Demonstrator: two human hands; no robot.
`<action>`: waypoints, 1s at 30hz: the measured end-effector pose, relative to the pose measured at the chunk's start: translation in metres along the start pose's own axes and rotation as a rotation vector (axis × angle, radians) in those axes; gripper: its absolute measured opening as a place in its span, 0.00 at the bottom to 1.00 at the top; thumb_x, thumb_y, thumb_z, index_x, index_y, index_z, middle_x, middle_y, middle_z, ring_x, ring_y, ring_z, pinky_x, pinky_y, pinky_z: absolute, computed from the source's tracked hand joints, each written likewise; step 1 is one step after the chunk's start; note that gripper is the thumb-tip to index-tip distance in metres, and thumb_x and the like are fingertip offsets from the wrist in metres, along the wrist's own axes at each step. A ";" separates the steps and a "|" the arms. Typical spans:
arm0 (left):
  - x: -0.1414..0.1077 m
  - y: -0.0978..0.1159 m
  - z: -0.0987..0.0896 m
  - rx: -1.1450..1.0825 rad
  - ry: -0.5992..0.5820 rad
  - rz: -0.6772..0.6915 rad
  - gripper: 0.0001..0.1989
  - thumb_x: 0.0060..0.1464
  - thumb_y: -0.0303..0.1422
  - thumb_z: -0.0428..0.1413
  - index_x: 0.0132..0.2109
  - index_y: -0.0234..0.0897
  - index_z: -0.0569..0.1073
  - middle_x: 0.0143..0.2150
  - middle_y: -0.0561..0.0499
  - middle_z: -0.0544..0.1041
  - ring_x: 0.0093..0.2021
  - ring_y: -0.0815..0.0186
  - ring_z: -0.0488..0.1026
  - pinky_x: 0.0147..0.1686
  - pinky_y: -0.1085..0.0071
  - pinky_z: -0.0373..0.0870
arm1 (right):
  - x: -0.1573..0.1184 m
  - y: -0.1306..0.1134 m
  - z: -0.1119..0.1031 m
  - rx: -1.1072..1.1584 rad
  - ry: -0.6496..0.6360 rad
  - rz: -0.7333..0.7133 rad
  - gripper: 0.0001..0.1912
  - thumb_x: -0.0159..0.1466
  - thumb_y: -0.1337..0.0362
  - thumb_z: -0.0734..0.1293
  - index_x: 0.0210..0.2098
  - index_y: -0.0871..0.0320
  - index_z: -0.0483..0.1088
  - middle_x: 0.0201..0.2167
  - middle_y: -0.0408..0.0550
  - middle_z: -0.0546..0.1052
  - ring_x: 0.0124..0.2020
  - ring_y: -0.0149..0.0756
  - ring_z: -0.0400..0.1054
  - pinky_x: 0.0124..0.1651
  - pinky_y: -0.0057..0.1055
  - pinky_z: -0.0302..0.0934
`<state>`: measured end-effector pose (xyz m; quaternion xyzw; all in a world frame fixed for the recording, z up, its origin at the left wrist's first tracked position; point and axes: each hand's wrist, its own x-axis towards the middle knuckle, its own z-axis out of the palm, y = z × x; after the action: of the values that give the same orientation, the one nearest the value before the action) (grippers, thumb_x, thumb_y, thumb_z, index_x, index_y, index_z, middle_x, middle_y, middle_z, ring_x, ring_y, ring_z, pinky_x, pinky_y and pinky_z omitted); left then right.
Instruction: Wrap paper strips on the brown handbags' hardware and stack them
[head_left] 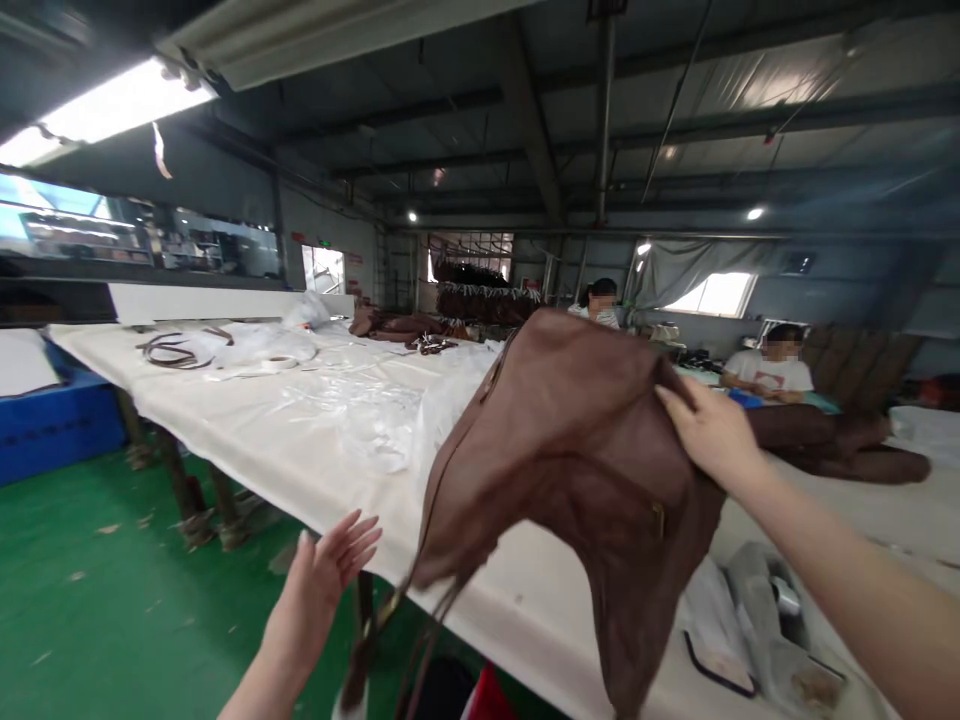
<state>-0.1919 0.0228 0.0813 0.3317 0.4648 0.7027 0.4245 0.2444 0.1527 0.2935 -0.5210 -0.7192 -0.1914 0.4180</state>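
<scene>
Your right hand (716,435) grips the brown bag (555,400) at its upper side, apparently bearing its weight over the counter (247,430); your left hand (330,560), open and empty, stands apart from it.

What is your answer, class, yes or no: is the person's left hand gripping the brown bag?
No: the left hand is open in the air, apart from the brown bag, which the right hand holds.

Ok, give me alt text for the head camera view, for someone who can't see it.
A person's right hand holds a brown bag over a long, pale table; the left hand is open and empty. Clear plastic lies on the table, and two other people are in the background.
</scene>
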 end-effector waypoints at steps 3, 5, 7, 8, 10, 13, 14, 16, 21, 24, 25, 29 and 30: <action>-0.009 -0.015 -0.011 0.002 -0.212 -0.200 0.44 0.48 0.66 0.42 0.56 0.34 0.70 0.49 0.37 0.78 0.49 0.46 0.75 0.52 0.46 0.68 | -0.026 -0.013 0.056 0.095 -0.197 -0.107 0.19 0.68 0.58 0.56 0.54 0.54 0.69 0.51 0.49 0.75 0.51 0.43 0.70 0.52 0.34 0.62; -0.016 -0.037 -0.005 0.039 -0.307 -0.297 0.44 0.47 0.66 0.42 0.54 0.35 0.71 0.45 0.37 0.79 0.44 0.47 0.77 0.49 0.45 0.69 | -0.044 -0.018 0.090 0.137 -0.330 -0.133 0.19 0.69 0.60 0.56 0.56 0.52 0.67 0.55 0.46 0.73 0.53 0.41 0.68 0.55 0.34 0.60; -0.022 -0.061 0.006 0.117 -0.328 -0.315 0.41 0.48 0.65 0.44 0.54 0.37 0.71 0.46 0.38 0.79 0.46 0.48 0.77 0.49 0.47 0.70 | -0.060 -0.018 0.118 0.173 -0.437 -0.105 0.17 0.69 0.61 0.56 0.54 0.50 0.68 0.54 0.45 0.74 0.52 0.40 0.69 0.55 0.34 0.60; -0.023 -0.072 0.013 0.181 -0.328 -0.285 0.39 0.49 0.63 0.47 0.55 0.39 0.70 0.49 0.39 0.78 0.49 0.49 0.76 0.50 0.48 0.70 | -0.068 -0.017 0.130 0.184 -0.472 -0.075 0.17 0.69 0.61 0.57 0.53 0.50 0.70 0.51 0.45 0.75 0.50 0.40 0.70 0.54 0.35 0.61; -0.023 -0.093 0.022 0.352 -0.328 -0.180 0.37 0.47 0.57 0.55 0.58 0.39 0.67 0.56 0.40 0.73 0.56 0.50 0.70 0.55 0.53 0.68 | -0.084 -0.011 0.147 0.183 -0.494 -0.005 0.15 0.68 0.61 0.58 0.49 0.53 0.72 0.46 0.47 0.78 0.46 0.42 0.72 0.51 0.36 0.63; -0.015 -0.117 0.028 0.623 -0.252 -0.033 0.41 0.43 0.52 0.61 0.59 0.33 0.63 0.60 0.36 0.68 0.61 0.49 0.66 0.59 0.55 0.65 | -0.117 -0.005 0.156 0.150 -0.471 0.072 0.14 0.67 0.64 0.59 0.48 0.58 0.72 0.46 0.52 0.77 0.48 0.44 0.71 0.53 0.39 0.63; -0.011 -0.124 0.029 0.696 -0.196 -0.001 0.42 0.43 0.52 0.61 0.60 0.31 0.63 0.60 0.34 0.69 0.60 0.47 0.66 0.58 0.53 0.65 | -0.131 -0.004 0.155 0.142 -0.454 0.085 0.15 0.66 0.65 0.59 0.49 0.59 0.71 0.48 0.54 0.76 0.50 0.44 0.70 0.55 0.40 0.61; -0.002 -0.135 0.029 0.817 -0.102 0.053 0.44 0.42 0.53 0.59 0.60 0.27 0.61 0.58 0.32 0.70 0.59 0.46 0.67 0.57 0.51 0.65 | -0.161 -0.005 0.148 0.148 -0.401 0.090 0.16 0.65 0.67 0.60 0.51 0.59 0.70 0.52 0.54 0.73 0.54 0.43 0.66 0.59 0.41 0.59; 0.017 -0.146 0.037 1.031 -0.053 0.165 0.41 0.45 0.55 0.54 0.56 0.26 0.65 0.55 0.31 0.71 0.57 0.44 0.69 0.58 0.50 0.65 | -0.237 0.003 0.118 0.253 -0.245 0.168 0.14 0.66 0.64 0.59 0.48 0.53 0.71 0.53 0.51 0.72 0.54 0.45 0.67 0.57 0.46 0.63; 0.023 -0.147 0.039 1.061 -0.012 0.144 0.40 0.43 0.57 0.54 0.53 0.29 0.66 0.51 0.32 0.74 0.53 0.44 0.72 0.53 0.50 0.69 | -0.277 0.023 0.100 0.242 -0.221 0.348 0.13 0.66 0.62 0.58 0.43 0.51 0.72 0.48 0.51 0.75 0.49 0.46 0.71 0.53 0.47 0.66; 0.024 -0.147 0.038 1.062 0.004 0.130 0.40 0.42 0.58 0.54 0.52 0.29 0.66 0.50 0.33 0.75 0.52 0.44 0.73 0.52 0.50 0.70 | -0.290 0.030 0.096 0.234 -0.221 0.397 0.13 0.65 0.61 0.58 0.42 0.51 0.73 0.46 0.50 0.76 0.47 0.47 0.72 0.51 0.47 0.67; 0.027 -0.150 0.030 1.082 0.054 0.097 0.40 0.39 0.60 0.53 0.50 0.31 0.67 0.47 0.34 0.75 0.50 0.44 0.74 0.49 0.52 0.72 | -0.331 0.052 0.081 0.202 -0.284 0.429 0.13 0.65 0.60 0.58 0.40 0.49 0.73 0.43 0.50 0.78 0.44 0.48 0.74 0.47 0.45 0.70; 0.028 -0.150 0.029 1.091 0.063 0.100 0.40 0.39 0.61 0.53 0.49 0.32 0.67 0.47 0.35 0.75 0.50 0.44 0.74 0.49 0.52 0.73 | -0.336 0.057 0.079 0.182 -0.298 0.417 0.13 0.65 0.60 0.57 0.40 0.49 0.73 0.44 0.50 0.78 0.44 0.47 0.73 0.47 0.45 0.70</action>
<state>-0.1352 0.0897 -0.0469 0.5043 0.7578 0.3885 0.1429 0.3011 0.0326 -0.0298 -0.6406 -0.6642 0.0433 0.3829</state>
